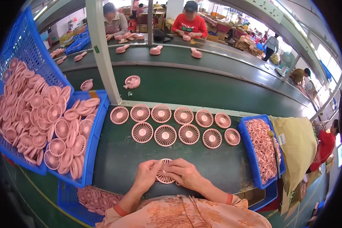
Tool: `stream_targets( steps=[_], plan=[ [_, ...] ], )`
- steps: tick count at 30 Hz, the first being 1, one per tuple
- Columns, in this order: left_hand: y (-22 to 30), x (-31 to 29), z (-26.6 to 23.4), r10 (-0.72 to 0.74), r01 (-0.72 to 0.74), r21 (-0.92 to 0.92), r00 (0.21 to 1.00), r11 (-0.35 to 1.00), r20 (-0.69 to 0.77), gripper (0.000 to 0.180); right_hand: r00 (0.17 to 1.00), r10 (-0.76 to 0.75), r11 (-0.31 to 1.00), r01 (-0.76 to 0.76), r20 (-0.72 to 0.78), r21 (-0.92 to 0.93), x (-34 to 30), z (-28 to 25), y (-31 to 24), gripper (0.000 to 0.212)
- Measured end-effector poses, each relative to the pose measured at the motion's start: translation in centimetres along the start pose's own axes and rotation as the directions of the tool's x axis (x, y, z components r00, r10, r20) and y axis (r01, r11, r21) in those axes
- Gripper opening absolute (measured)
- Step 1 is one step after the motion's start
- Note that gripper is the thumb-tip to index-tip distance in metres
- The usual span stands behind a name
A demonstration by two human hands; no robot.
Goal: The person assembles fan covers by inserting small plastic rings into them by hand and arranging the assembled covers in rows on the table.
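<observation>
The left hand (148, 174) has its thumb and fingertips closed in a pinch on the left rim of a pink slotted disc (163, 175), which is near the middle of the front edge of the green bench (114, 163). The right hand (184, 174) is bent over the disc's right side, its fingers partly curled and touching the face; they hide much of that side, and what the tips underneath do I cannot tell.

A tall blue basket (31, 43), heaped with pink discs, stands at the far left. Next to it, along the bench's left edge, is a blue crate (96, 138) of similar discs, and below the front left corner a lower blue crate (65, 198) holds more. A pale post (102, 57) rises at the back left corner, blocking part of the green conveyor (216, 85) beyond the back edge. Along that edge lie a back row of six discs (161, 113) and a front row of five discs (188, 134), apart from the hands. By the right edge stands a blue bin (257, 167) full of small pink rings (262, 146), with a yellowish sack (297, 140) just beside it
</observation>
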State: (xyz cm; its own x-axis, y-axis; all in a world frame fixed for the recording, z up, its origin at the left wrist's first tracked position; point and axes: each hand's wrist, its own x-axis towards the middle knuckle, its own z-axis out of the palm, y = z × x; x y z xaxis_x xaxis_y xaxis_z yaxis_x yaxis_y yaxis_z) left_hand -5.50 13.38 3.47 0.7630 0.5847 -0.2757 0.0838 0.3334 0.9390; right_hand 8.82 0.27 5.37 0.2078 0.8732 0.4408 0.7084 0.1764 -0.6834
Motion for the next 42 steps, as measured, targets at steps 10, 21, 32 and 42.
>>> stream_targets(
  steps=[10,21,32,42],
  plan=[
    [3.6,0.4,-0.8,0.076,-0.03,-0.172,0.961,0.985,0.266,0.032,0.995,-0.03,0.997,0.035,-0.092,0.063,1.0,-1.2,-1.0,0.039],
    [2.0,6.3,-13.0,0.736,-0.205,0.951,0.677,0.231,-0.033,0.037,0.947,0.274,0.961,-0.277,-0.17,0.003,-0.5,0.3,0.0,0.03],
    [5.8,1.2,-12.1,0.767,-0.192,0.957,0.639,0.217,-0.046,0.039,0.975,0.222,0.947,-0.212,0.014,-0.242,1.5,1.8,3.0,0.014],
    [11.8,3.1,-23.6,0.774,0.081,0.996,0.629,0.029,-0.073,0.039,0.885,0.465,0.855,-0.451,0.008,0.257,0.9,0.3,2.0,0.006]
  ],
)
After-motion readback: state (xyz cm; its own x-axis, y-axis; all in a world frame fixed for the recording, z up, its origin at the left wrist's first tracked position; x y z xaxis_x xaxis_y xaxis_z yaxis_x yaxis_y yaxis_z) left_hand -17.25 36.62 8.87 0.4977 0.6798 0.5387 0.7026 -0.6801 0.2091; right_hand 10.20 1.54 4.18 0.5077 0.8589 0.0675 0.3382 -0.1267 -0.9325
